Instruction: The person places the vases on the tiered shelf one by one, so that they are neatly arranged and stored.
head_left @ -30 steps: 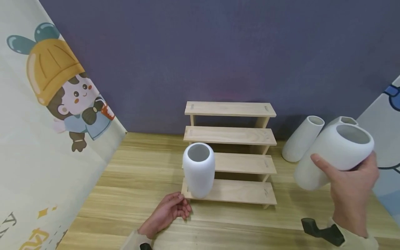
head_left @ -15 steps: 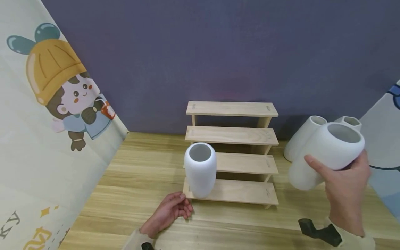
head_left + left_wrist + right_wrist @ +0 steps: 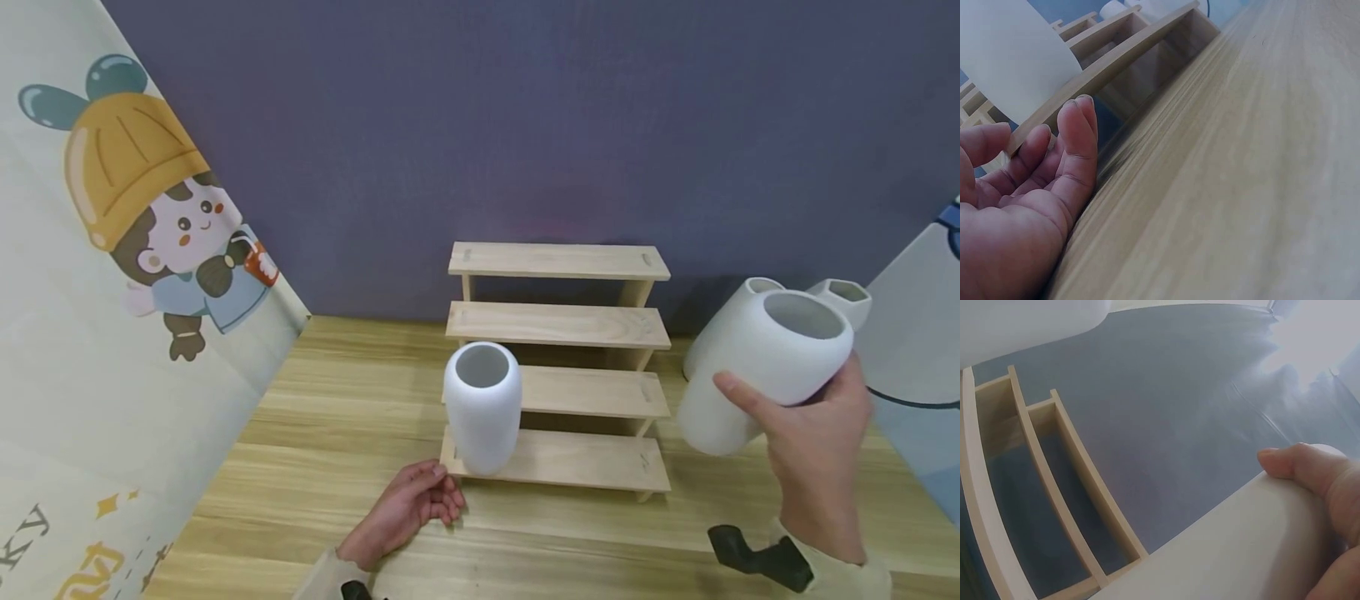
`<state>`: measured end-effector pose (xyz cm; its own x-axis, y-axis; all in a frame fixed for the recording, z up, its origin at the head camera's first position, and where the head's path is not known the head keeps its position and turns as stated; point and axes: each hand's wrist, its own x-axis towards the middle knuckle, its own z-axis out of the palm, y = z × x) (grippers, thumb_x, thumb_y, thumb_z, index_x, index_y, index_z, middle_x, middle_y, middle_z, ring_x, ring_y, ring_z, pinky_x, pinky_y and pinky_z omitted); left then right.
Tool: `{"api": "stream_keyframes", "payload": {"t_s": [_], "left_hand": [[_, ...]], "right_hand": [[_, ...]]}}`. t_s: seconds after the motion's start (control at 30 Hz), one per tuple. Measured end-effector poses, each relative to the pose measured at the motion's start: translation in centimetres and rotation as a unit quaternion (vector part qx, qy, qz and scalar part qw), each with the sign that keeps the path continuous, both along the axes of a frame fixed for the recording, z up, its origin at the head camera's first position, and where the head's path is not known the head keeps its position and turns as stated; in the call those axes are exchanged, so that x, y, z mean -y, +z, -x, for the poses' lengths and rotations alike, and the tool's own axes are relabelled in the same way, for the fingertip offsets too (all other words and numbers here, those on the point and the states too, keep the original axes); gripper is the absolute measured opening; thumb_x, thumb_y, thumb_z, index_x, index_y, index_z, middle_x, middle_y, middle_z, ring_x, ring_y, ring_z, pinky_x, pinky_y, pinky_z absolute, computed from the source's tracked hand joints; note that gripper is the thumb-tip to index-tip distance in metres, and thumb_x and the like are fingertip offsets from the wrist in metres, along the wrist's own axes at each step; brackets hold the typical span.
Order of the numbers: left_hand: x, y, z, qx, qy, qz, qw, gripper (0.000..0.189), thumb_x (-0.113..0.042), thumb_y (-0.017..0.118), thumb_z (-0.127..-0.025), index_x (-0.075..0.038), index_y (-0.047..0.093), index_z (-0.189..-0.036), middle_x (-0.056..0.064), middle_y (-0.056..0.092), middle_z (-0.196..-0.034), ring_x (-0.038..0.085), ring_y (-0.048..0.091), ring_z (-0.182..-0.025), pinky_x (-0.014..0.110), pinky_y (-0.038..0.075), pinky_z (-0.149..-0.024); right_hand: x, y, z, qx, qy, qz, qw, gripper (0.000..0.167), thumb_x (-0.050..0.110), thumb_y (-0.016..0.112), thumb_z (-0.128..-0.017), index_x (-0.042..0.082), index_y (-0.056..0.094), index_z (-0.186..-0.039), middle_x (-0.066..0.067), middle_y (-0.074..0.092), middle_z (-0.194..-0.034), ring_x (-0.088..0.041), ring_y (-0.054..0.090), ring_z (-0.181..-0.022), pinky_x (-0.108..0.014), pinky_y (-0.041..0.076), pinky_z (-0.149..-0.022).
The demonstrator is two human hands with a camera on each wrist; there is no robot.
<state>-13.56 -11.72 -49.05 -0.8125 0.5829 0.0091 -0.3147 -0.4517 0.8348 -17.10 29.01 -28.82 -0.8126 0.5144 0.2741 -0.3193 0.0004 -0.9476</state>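
A white vase (image 3: pixel 765 367), tilted with its mouth up to the right, is in my right hand (image 3: pixel 817 425), which grips its side above the table. In the right wrist view the thumb (image 3: pixel 1297 464) lies along this vase. My left hand (image 3: pixel 408 504) pinches the front left corner of the lowest step of a wooden stepped shelf (image 3: pixel 585 458), thumb and curled fingers at the board's edge (image 3: pixel 1054 103). Beside that hand, a second white vase (image 3: pixel 483 417) stands upright on the left end of the lowest step.
Two more white vases stand on the table at the back right: one with a round mouth (image 3: pixel 761 285), partly hidden by the held vase, and one with an angular mouth (image 3: pixel 847 296). A dark blue backdrop (image 3: pixel 555 125) rises behind the shelf on the wood-grain table (image 3: pixel 337 400).
My right hand has moved left with the tilted vase, nearer the shelf. My left hand stays at the shelf corner, and the vase on the lowest step has not moved.
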Motion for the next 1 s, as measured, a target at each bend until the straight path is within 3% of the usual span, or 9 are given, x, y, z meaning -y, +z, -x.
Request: {"api": "stream_keyframes", "payload": {"t_s": [0.13,0.4,0.7,1.0], "left_hand": [[0.0,0.0,0.0,0.001,-0.001,-0.003,1.0,0.032,-0.014,0.031,-0.11,-0.01,0.061,-0.101,0.002,0.075,-0.097,0.008,0.071,-0.084,0.02,0.06,-0.073],[0.0,-0.2,0.1,-0.003,-0.001,-0.003,1.0,0.032,-0.014,0.03,-0.11,-0.01,0.061,-0.1,0.001,0.075,-0.097,0.008,0.072,-0.084,0.02,0.06,-0.073],[0.6,-0.4,-0.1,-0.003,-0.005,-0.002,1.0,0.032,-0.014,0.031,-0.11,-0.009,0.061,-0.101,0.002,0.075,-0.097,0.008,0.071,-0.084,0.02,0.06,-0.072],[1.7,-0.7,-0.6,-0.006,-0.012,0.002,0.9999,0.032,-0.014,0.031,-0.11,-0.009,0.061,-0.101,0.002,0.075,-0.097,0.008,0.071,-0.084,0.02,0.06,-0.072]], "right_hand": [[0.4,0.1,0.0,0.0,0.009,0.0,1.0,0.093,-0.025,0.083,-0.053,0.013,0.059,-0.134,-0.002,0.062,-0.125,-0.017,0.057,-0.108,-0.017,0.049,-0.079],[1.4,0.5,0.0,0.056,0.026,-0.008,0.998,0.095,-0.019,0.088,-0.055,0.019,0.057,-0.136,0.002,0.06,-0.127,-0.015,0.057,-0.111,-0.016,0.049,-0.079],[2.9,0.2,-0.6,0.062,0.033,-0.034,0.997,0.094,-0.016,0.089,-0.056,0.02,0.057,-0.136,0.002,0.06,-0.126,-0.015,0.056,-0.11,-0.017,0.047,-0.08],[4.8,-0.4,-1.6,0.073,0.05,-0.024,0.9957,0.092,-0.014,0.09,-0.058,0.02,0.056,-0.137,0.003,0.06,-0.126,-0.013,0.058,-0.109,-0.016,0.049,-0.081]]}}
